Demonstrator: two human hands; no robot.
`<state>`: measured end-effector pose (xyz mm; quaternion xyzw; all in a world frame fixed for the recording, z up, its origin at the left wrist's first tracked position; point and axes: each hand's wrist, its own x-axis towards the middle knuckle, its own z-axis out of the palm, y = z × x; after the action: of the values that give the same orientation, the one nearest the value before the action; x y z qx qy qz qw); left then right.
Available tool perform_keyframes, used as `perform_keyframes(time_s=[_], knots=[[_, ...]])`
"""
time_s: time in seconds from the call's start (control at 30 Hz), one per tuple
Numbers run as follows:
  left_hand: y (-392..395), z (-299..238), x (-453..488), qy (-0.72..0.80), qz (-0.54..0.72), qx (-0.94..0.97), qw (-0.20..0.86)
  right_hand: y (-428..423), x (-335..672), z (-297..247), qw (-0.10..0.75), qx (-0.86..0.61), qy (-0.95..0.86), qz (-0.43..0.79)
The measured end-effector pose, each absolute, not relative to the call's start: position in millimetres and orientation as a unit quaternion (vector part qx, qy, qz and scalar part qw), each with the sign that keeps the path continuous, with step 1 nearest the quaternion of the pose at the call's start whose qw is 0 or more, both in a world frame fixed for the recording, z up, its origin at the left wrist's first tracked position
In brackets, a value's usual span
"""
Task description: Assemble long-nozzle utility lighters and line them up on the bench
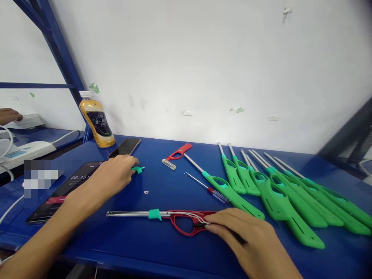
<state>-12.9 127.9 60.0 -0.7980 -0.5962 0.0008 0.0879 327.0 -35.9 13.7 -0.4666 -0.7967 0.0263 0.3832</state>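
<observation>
My left hand (123,168) reaches across to the back left of the table, its fingers closed at a small teal plastic part (138,169) that sticks out past the fingertips. My right hand (244,230) is closed on the handle of an opened red gas lighter (186,232). White wires (193,215) run along the inside of its shell, and a dark piece shows by the fingertips. Its metal tube (128,213) points left and carries a teal collar (155,214). The rest of the handle lies hidden beneath my right hand.
Several green lighters (273,197) lie at the right. Behind the opened lighter are a screwdriver (216,193), a red handle shell (184,149) with a clear tube, and a tiny pale piece (146,192). Two phones (84,172) and a drink bottle (97,122) occupy the left. Another person's hand (10,115) shows far left.
</observation>
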Motion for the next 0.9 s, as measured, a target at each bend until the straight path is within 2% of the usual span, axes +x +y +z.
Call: perform_keyframes(time_s=[0.13,0.27,0.53,0.9], knots=[[127,60,-13,-0.602,-0.022,-0.795,0.070,-35,326,16,0.382,-0.461,-0.801,0.024],[111,63,-6,-0.569,-0.124,-0.810,0.075,-35,326,17,0.378,-0.458,-0.804,0.015],[24,44,39,-0.345,-0.275,-0.897,-0.005,-37,327,13,0.370,-0.467,-0.803,0.030],[6,31,60,-0.308,-0.254,-0.917,0.006,-39,327,14,0.385,-0.465,-0.793,0.083]])
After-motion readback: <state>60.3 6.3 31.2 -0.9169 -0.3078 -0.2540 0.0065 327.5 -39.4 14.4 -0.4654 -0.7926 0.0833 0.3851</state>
